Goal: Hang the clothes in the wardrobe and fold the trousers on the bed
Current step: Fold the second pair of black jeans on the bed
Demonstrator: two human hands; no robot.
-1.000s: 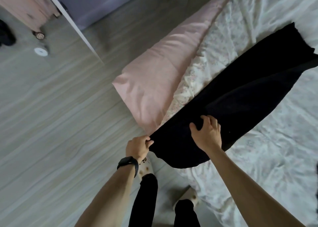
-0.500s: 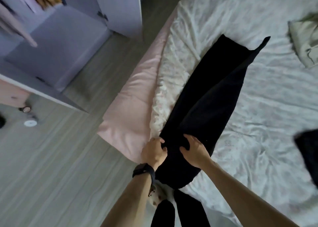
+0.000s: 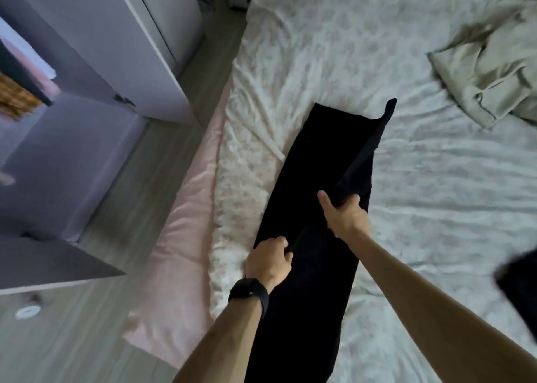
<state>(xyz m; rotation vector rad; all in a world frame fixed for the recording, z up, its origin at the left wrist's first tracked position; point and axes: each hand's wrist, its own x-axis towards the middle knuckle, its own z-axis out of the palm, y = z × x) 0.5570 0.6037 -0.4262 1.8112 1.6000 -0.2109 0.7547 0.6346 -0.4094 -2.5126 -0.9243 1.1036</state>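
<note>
Black trousers (image 3: 313, 162) are lying lengthwise near the left edge of the bed (image 3: 319, 48), stretching from its near edge toward the middle. The left grip (image 3: 268, 259), fingers curled, is pinching the cloth on the trousers' left side. The right grip (image 3: 344, 212) is clutching a raised fold farther up. A beige garment (image 3: 488, 71) is lying crumpled near the far right corner, and a wardrobe (image 3: 116, 48) is standing open beside the bed.

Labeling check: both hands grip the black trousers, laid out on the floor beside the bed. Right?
Wrong place: the head view shows the black trousers lying on the bed itself. The left hand and right hand do grip them.
</note>
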